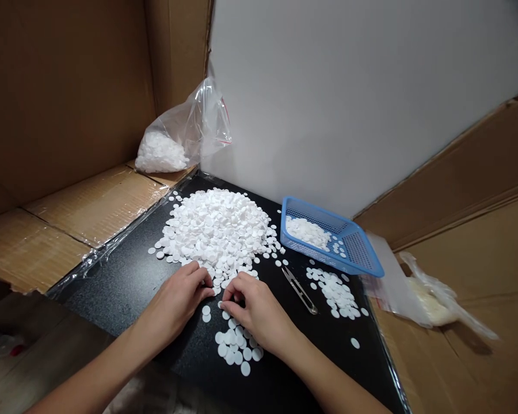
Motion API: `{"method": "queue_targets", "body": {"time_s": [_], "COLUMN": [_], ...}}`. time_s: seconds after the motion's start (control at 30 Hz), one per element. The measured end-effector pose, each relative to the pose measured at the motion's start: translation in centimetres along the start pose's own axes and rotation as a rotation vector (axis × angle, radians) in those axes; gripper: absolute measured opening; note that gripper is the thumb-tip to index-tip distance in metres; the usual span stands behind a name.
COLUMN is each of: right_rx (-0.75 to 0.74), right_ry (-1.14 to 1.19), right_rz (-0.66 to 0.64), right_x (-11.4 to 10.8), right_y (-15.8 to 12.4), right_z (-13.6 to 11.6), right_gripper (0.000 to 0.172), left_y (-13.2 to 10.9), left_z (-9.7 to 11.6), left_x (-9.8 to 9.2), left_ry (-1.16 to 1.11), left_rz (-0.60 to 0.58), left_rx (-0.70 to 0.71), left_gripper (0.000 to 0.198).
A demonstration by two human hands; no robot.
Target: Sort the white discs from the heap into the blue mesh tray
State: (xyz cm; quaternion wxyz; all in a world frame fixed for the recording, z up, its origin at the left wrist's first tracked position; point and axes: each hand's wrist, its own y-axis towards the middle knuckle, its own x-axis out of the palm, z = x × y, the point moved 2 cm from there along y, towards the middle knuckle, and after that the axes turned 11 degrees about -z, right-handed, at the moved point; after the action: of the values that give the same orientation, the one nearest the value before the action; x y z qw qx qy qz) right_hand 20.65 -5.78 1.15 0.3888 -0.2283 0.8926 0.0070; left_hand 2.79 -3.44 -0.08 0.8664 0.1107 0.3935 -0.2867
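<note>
A large heap of small round white discs (220,224) covers the middle of the black table (112,282). At the heap's front edge, my left hand (179,299) has its fingers curled and the thumb close to the index finger, beside a few loose discs; what lies between the fingertips is hidden. My right hand (259,307) is pinched, with the edge of a white disc (220,305) showing at its thumb and index fingertips. Below it lies a smaller group of discs (237,344). Two overlapping discs (206,313) rest between my hands' near sides.
Right of the heap stands a blue mesh basket (332,213) partly filled with discs. Thread snips (300,290) lie beside another scattered group of discs (339,293). A clear bag of white pieces (164,150) sits back left; a plastic bag (431,299) lies right. Cardboard and a white wall surround the table.
</note>
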Motion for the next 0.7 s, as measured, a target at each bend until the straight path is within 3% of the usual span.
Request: {"method": "queue_targets", "body": {"time_s": [0.23, 0.37, 0.47, 0.7], "right_rx": [-0.124, -0.315, -0.465, -0.486], "right_ry": [-0.060, -0.299, -0.492, -0.370], "right_rz": [0.094, 0.168, 0.151, 0.118], "right_x": [-0.8, -1.4, -1.1, -0.5], "right_y": [-0.6, -1.5, -2.3, -3.4], "right_z": [0.7, 1.6, 2.1, 2.7], "right_gripper": [0.020, 0.019, 0.025, 0.027], "left_y": [0.0, -0.8, -1.5, -2.4], "left_z": [0.6, 0.5, 0.4, 0.2], "left_x": [0.1, 0.0, -0.3, -1.1], "left_ry": [-0.020, 0.060, 0.096, -0.119], "left_rz": [0.003, -0.015, -0.070, -0.083], "left_rx": [0.028, 0.202, 0.270, 0.146], "left_gripper": [0.013, 0.023, 0.030, 0.022]}}
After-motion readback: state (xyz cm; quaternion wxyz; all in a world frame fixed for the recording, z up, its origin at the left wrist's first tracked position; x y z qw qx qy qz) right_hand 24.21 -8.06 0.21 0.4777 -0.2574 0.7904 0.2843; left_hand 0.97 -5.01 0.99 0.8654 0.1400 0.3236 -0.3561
